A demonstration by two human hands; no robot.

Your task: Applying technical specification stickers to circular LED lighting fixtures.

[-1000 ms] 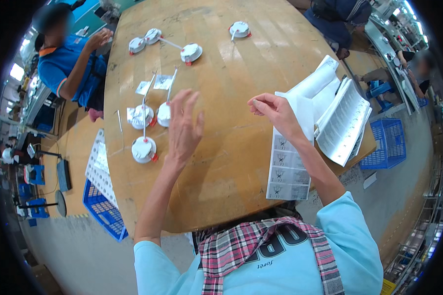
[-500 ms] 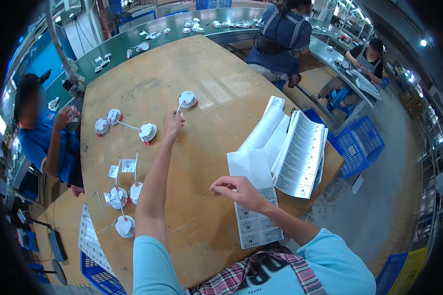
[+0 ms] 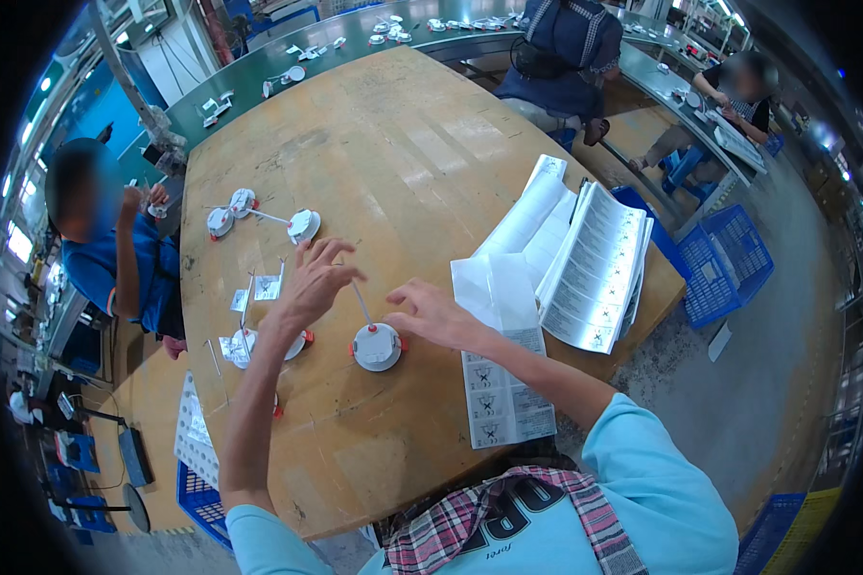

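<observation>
Closest to me is the worker's light blue shirt [image 3: 657, 479], with a checked apron [image 3: 446, 513] over it. A strip of gray stickers [image 3: 486, 383] lies near the table edge, partly under the right forearm. Past the worker's chest, 1 round white lamp [image 3: 376, 350] sits on the brown table [image 3: 422, 412], between the 2 arms and just left of the sticker strip. Its white cord [image 3: 363, 305] points up toward the left hand [image 3: 314, 289]. That hand's fingers are spread at the cord's tip, but I can't tell if they pinch it. The right hand [image 3: 430, 311] is beside the lamp, its fingers bent and apart, and I see nothing in its grip. More lamps [image 3: 243, 351] sit partly behind the left arm. A stack of papers [image 3: 596, 273] lies to the right. Farther off are 3 other lamps [image 3: 304, 226], then a green belt [image 3: 331, 72] with small white parts on it.
</observation>
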